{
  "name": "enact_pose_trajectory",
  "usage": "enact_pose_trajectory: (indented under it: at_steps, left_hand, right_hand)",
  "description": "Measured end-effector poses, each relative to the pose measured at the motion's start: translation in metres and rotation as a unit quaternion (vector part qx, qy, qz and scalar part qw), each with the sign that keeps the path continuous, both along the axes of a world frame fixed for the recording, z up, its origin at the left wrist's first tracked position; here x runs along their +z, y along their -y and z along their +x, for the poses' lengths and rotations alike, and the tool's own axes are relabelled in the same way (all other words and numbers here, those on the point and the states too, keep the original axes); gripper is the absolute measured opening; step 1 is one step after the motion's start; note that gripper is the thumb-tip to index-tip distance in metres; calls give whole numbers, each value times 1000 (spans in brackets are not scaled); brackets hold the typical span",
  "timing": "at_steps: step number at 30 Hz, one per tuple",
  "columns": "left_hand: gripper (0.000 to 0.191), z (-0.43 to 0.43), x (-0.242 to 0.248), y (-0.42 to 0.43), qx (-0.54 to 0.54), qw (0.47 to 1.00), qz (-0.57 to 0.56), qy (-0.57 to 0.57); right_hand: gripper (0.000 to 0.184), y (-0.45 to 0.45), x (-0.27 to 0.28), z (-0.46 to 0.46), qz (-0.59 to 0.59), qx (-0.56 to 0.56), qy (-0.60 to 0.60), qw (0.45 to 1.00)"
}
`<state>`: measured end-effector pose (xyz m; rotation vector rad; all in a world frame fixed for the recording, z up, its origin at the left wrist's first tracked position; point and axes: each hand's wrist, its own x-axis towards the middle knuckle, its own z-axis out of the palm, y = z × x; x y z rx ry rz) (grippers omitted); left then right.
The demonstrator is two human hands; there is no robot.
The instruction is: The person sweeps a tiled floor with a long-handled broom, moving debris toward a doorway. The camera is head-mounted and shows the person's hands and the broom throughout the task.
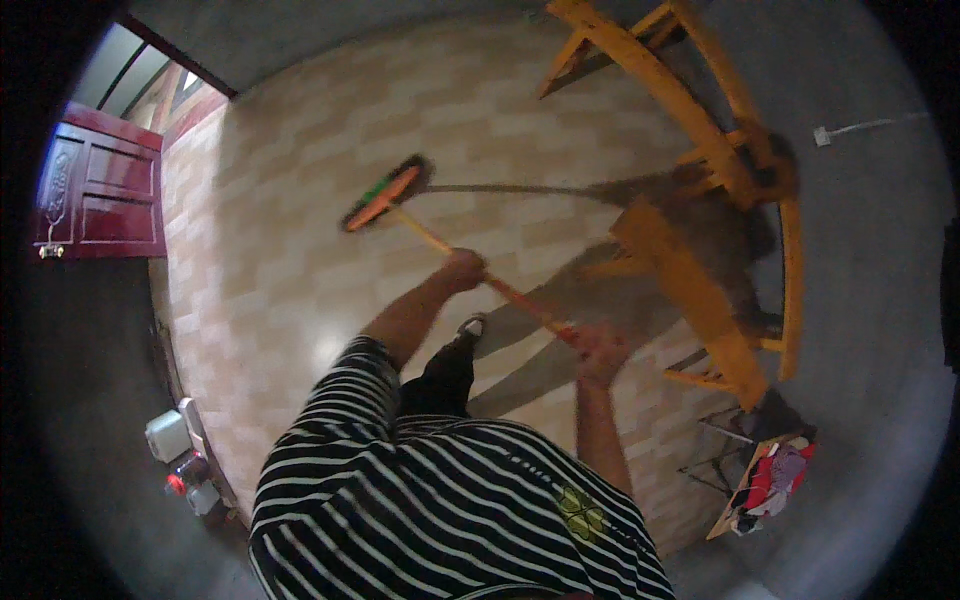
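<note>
Across the tiled floor (pixel 300 165) in front of me slants a long-handled mop or broom. Its wide head (pixel 384 196) is orange and green with a dark edge; blur hides whether it has bristles or cloth. My left hand (pixel 466 270) grips the yellow-orange handle (pixel 517 298) part way up from the head. Near the handle's upper end, my right hand (pixel 601 351) is closed around it, slightly blurred. The head appears to rest on the tiles, well ahead and to the left of my shoe (pixel 472 325).
Along the right wall stand yellow wooden benches or trestles (pixel 694 300) and a yellow wooden frame (pixel 660 82). A small table (pixel 731 495) holds cloths at lower right. A red panelled door (pixel 120 191) stands open at left. White containers (pixel 169 435) sit by the left wall.
</note>
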<state>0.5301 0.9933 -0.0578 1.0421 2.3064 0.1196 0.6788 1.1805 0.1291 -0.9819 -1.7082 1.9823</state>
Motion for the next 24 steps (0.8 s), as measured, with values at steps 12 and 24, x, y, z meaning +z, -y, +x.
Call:
enact_pose_trajectory:
  at_steps: [12,24]
  left_hand:
    - [14,24,70,-128,-75,983,166,40]
    - [15,1,34,-302,-250,943,174,134]
  right_hand:
    - [6,-66,106,51,285,-134,-1,949]
    - [15,-124,100,31,118,-396,49,909]
